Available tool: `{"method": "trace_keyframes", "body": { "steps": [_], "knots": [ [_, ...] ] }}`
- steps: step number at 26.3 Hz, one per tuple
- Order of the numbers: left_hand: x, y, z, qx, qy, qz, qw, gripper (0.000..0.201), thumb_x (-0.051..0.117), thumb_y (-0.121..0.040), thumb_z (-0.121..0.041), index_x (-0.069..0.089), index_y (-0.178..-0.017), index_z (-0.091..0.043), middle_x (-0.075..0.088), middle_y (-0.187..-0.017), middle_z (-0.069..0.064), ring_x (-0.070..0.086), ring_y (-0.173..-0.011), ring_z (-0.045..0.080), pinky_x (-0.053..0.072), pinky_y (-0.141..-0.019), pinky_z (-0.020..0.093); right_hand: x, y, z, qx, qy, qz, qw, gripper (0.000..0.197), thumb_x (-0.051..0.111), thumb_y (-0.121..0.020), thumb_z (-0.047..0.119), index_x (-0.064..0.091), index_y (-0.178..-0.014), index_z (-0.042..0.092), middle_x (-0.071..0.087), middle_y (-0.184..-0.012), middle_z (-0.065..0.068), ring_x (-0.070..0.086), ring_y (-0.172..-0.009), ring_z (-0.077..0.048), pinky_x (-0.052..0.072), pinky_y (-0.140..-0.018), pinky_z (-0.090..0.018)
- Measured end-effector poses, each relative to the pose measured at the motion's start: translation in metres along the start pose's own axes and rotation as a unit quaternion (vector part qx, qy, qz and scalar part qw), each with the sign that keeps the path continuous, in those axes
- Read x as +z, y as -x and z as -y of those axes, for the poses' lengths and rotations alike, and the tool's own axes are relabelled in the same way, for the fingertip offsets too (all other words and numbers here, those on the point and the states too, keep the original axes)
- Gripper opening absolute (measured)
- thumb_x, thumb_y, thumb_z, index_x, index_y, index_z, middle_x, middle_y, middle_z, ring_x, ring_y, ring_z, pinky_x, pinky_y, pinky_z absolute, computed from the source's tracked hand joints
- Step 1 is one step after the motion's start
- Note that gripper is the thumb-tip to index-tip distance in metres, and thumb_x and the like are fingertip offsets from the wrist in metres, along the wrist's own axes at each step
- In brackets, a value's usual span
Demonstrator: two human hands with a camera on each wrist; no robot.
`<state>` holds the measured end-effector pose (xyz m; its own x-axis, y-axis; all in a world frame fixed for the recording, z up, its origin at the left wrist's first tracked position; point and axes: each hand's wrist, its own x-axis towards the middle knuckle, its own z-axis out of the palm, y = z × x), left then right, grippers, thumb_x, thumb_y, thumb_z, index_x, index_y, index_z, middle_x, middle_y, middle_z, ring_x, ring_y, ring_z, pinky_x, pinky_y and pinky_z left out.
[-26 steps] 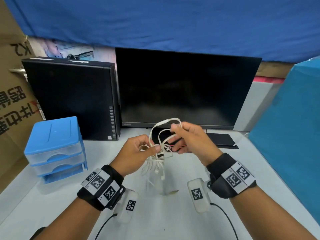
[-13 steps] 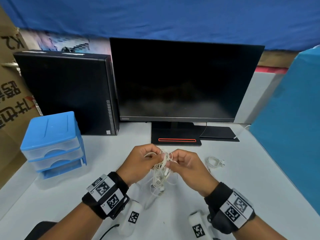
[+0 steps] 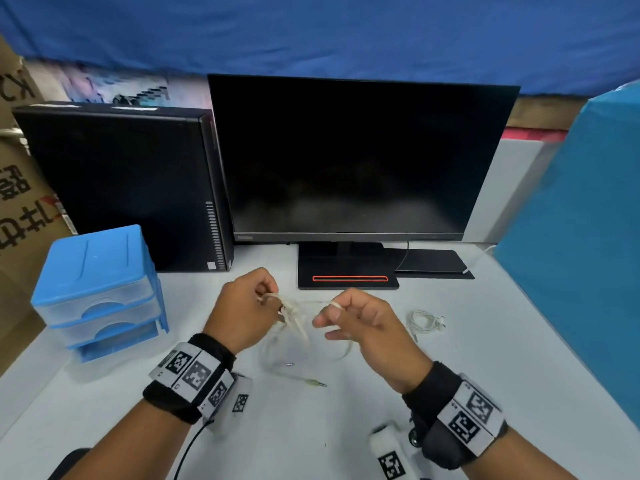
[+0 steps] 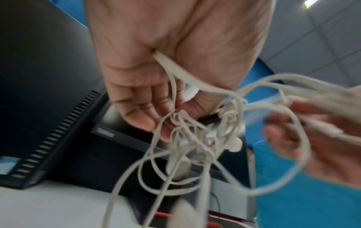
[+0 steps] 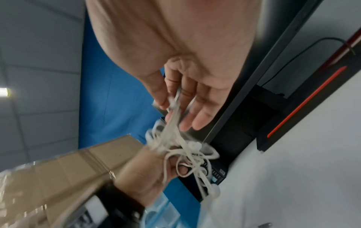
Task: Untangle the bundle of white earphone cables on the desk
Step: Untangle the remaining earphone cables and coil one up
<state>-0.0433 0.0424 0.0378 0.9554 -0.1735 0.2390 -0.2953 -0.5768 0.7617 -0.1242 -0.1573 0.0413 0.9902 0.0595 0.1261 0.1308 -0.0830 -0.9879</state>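
Observation:
A tangled bundle of white earphone cables [image 3: 294, 315] hangs between my two hands above the white desk [image 3: 346, 427]. My left hand [image 3: 258, 299] grips the knotted part [image 4: 195, 138], fingers curled round several strands. My right hand [image 3: 332, 311] pinches a strand [image 5: 173, 106] between thumb and fingers and holds it out to the right. Loose loops droop to the desk, where a jack plug [image 3: 317, 383] lies. A second coil of white earphones [image 3: 424, 321] lies on the desk to the right of my right hand.
A black monitor [image 3: 356, 157] on its stand [image 3: 348, 271] is behind the hands, a black computer case [image 3: 121, 188] to its left. A blue drawer unit [image 3: 100, 292] stands at the left, a blue panel [image 3: 581, 254] at the right, cardboard boxes [image 3: 20, 195] at the far left.
Both hands came down from in front of the monitor to just above the desk. They then moved apart, stretching the bundle sideways, and loops and a plug dropped onto the desk.

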Motion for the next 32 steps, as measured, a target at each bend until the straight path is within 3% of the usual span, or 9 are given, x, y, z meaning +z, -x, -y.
{"method": "trace_keyframes", "body": {
  "steps": [4,8,12,15,18,22,25,28,32],
  "knots": [
    [-0.018,-0.015,0.017,-0.090,0.111,-0.016,0.990,0.020,0.056,-0.088,-0.003,0.066,-0.075,-0.015,0.069,-0.078,0.003,0.065,-0.076,0.023,0.050,-0.070,0.031,-0.011,0.001,0.017,0.034,-0.118,-0.019,0.992,0.011,0.052,-0.099,0.012,0.057,-0.090,0.009,0.035,-0.053,-0.007,0.058,-0.059,-0.027,0.053,-0.070,-0.030],
    [-0.021,-0.012,0.002,-0.105,0.245,0.003,0.964,0.009,0.056,-0.092,-0.003,0.061,-0.086,0.001,0.068,-0.078,0.002,0.057,-0.069,0.024,0.045,-0.057,0.025,-0.013,-0.002,0.010,0.054,-0.003,-0.023,0.998,0.017,0.055,-0.099,0.012,0.063,-0.084,0.012,0.044,-0.052,-0.006,0.058,-0.054,-0.024,0.051,-0.067,-0.029],
    [-0.017,-0.006,-0.006,-0.117,0.243,0.068,0.960,0.066,0.054,-0.089,-0.056,0.057,-0.071,0.007,0.067,-0.072,0.010,0.058,-0.068,0.027,0.046,-0.075,0.040,-0.012,0.000,0.009,0.081,0.021,0.031,0.996,0.014,0.065,-0.094,0.018,0.065,-0.088,0.005,0.047,-0.050,-0.006,0.055,-0.047,-0.023,0.055,-0.075,-0.037],
    [-0.018,-0.001,-0.014,-0.144,0.255,0.161,0.942,0.075,0.031,-0.090,-0.072,0.075,-0.077,-0.013,0.078,-0.088,0.007,0.073,-0.089,0.022,0.050,-0.091,0.035,-0.011,0.005,0.017,0.088,0.042,0.082,0.992,0.023,0.070,-0.088,0.032,0.067,-0.093,0.009,0.052,-0.051,-0.010,0.051,-0.044,-0.023,0.057,-0.068,-0.033],
    [-0.016,0.006,-0.026,-0.113,0.252,0.209,0.938,0.056,0.042,-0.089,-0.066,0.077,-0.086,-0.022,0.076,-0.104,-0.008,0.067,-0.104,0.006,0.044,-0.095,0.024,-0.004,0.005,0.016,0.077,0.062,0.027,0.995,0.038,0.073,-0.077,0.050,0.066,-0.097,0.019,0.066,-0.073,-0.010,0.064,-0.061,-0.025,0.055,-0.067,-0.037],
    [-0.002,0.009,-0.024,0.017,0.159,0.014,0.987,0.012,0.070,-0.088,-0.031,0.071,-0.078,-0.024,0.072,-0.081,-0.007,0.066,-0.079,0.007,0.053,-0.078,0.031,0.000,0.002,0.003,-0.031,0.186,-0.118,0.975,0.022,0.076,-0.081,0.041,0.063,-0.098,0.033,0.066,-0.096,0.011,0.063,-0.094,-0.007,0.056,-0.083,-0.033],
    [0.010,0.018,-0.027,0.041,0.200,0.027,0.979,0.023,0.071,-0.088,-0.030,0.062,-0.071,-0.018,0.065,-0.067,0.013,0.057,-0.058,0.020,0.052,-0.062,0.044,0.007,0.007,0.007,-0.042,0.168,-0.007,0.985,0.021,0.079,-0.083,0.027,0.068,-0.100,0.027,0.070,-0.100,0.011,0.064,-0.102,-0.005,0.051,-0.092,-0.031],
    [0.018,0.027,-0.033,0.034,0.212,0.099,0.972,0.042,0.061,-0.093,-0.038,0.055,-0.068,-0.004,0.054,-0.056,0.012,0.048,-0.053,0.018,0.044,-0.059,0.036,0.014,0.008,0.004,-0.052,0.139,0.057,0.987,0.008,0.075,-0.087,0.016,0.067,-0.087,0.013,0.073,-0.087,0.006,0.068,-0.087,-0.009,0.053,-0.088,-0.031],
    [0.013,0.024,-0.035,-0.016,0.264,0.179,0.948,0.044,0.062,-0.082,-0.038,0.050,-0.051,-0.009,0.046,-0.059,0.008,0.041,-0.061,0.020,0.036,-0.067,0.031,0.004,-0.003,-0.001,-0.051,0.083,-0.090,0.991,0.015,0.059,-0.097,0.008,0.058,-0.084,0.001,0.062,-0.072,-0.011,0.052,-0.064,-0.018,0.045,-0.063,-0.031]
  ]
}}
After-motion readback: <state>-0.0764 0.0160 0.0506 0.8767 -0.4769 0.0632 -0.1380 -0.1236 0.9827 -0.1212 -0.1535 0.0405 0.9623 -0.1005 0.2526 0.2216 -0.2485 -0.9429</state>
